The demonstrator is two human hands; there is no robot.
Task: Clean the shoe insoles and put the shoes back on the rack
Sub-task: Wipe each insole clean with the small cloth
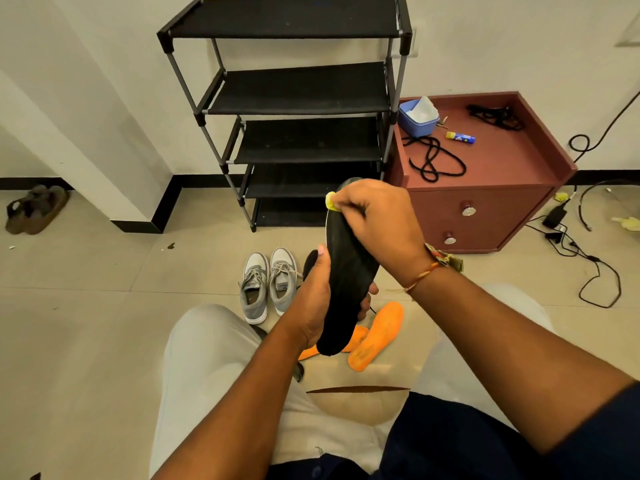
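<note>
Black insole [346, 268] stands upright, long axis near-to-far, left hand [313, 299] gripping its near half; right hand [375, 220] pinches a yellow cloth [330, 201] at the far tip, so wiping runs nearward

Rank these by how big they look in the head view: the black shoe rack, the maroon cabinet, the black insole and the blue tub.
1. black fabric-shelved shoe rack
2. maroon wooden cabinet
3. black foam insole, though it is held nearer the camera, so this place is unsure
4. blue plastic tub
</note>
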